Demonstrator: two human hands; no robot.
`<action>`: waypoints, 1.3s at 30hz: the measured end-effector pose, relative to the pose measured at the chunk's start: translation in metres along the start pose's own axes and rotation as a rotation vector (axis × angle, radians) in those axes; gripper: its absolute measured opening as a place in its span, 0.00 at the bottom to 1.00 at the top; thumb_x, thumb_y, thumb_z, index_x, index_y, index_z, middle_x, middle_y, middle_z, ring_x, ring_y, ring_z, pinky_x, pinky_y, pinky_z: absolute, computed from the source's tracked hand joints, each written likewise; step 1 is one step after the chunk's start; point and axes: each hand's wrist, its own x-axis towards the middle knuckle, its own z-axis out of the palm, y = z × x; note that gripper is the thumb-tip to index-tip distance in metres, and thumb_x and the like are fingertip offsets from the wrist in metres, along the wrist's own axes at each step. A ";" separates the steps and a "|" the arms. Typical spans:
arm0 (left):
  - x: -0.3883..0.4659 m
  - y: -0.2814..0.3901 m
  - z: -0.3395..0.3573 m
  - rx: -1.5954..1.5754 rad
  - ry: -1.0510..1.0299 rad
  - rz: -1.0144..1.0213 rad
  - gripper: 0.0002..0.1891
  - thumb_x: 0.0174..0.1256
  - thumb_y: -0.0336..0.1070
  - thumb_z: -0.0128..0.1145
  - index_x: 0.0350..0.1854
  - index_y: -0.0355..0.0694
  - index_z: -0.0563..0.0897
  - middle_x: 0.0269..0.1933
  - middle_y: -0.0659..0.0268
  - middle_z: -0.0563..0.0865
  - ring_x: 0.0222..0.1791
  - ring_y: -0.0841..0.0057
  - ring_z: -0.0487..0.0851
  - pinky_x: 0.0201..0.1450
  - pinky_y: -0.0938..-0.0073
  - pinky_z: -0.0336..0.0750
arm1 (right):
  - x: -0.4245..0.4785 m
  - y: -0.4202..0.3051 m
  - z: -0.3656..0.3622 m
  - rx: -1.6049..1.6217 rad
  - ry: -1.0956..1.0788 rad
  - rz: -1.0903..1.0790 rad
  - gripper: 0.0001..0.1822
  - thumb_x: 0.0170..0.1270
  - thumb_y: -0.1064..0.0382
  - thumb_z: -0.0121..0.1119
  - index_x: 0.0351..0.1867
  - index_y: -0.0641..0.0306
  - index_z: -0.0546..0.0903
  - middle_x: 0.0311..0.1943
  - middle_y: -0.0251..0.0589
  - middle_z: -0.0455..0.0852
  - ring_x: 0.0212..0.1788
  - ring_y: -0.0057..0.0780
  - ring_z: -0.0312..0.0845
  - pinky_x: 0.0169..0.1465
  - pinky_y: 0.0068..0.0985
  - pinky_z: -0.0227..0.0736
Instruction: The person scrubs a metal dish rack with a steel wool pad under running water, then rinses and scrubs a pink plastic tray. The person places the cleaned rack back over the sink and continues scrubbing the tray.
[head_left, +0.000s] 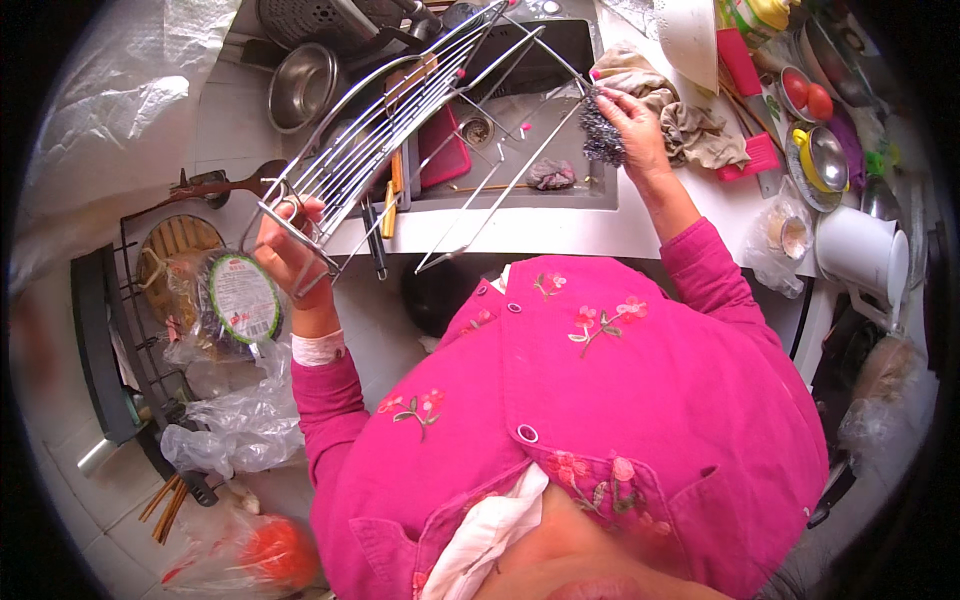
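My left hand (283, 251) grips the near left end of a metal wire dish rack (375, 135), its fingers around the end wires. The rack is tilted and spans the air over the sink (559, 199), its far end near the tap side. My right hand (636, 129) holds a grey steel-wool scourer (600, 129) against the rack's right corner, beside a thin bar. Small pink caps sit on some wire ends. Below in the sink lie a greyish pad (551, 174), a pink plastic board or tray (444, 154) and a drain strainer (477, 131).
A crumpled beige cloth (637, 75) lies right of the sink, near a pink-handled cleaver (739, 64) and a white jug (861, 251). A steel bowl (304, 88) stands at the upper left. Plastic bags (232, 427) and a packaged round item (244, 298) are at left.
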 end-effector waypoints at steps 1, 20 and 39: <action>-0.003 0.002 0.001 0.001 -0.027 0.040 0.37 0.70 0.70 0.48 0.40 0.30 0.82 0.37 0.54 0.86 0.34 0.76 0.83 0.34 0.82 0.74 | 0.001 0.007 0.001 0.012 -0.019 -0.016 0.16 0.68 0.62 0.65 0.54 0.68 0.83 0.40 0.33 0.87 0.39 0.16 0.81 0.43 0.16 0.77; 0.003 0.036 -0.016 -0.220 0.138 -0.185 0.35 0.70 0.71 0.44 0.38 0.34 0.79 0.32 0.58 0.82 0.31 0.72 0.78 0.33 0.76 0.73 | 0.000 0.032 0.081 -0.552 -0.032 -0.536 0.08 0.64 0.62 0.67 0.34 0.67 0.85 0.31 0.40 0.82 0.34 0.27 0.78 0.41 0.23 0.71; 0.019 0.046 0.007 0.009 0.181 -0.252 0.41 0.69 0.76 0.36 0.29 0.35 0.80 0.25 0.67 0.81 0.24 0.83 0.77 0.27 0.86 0.65 | 0.014 0.061 0.079 -0.471 -0.050 -0.247 0.10 0.61 0.62 0.69 0.37 0.69 0.87 0.34 0.38 0.89 0.36 0.17 0.80 0.41 0.21 0.74</action>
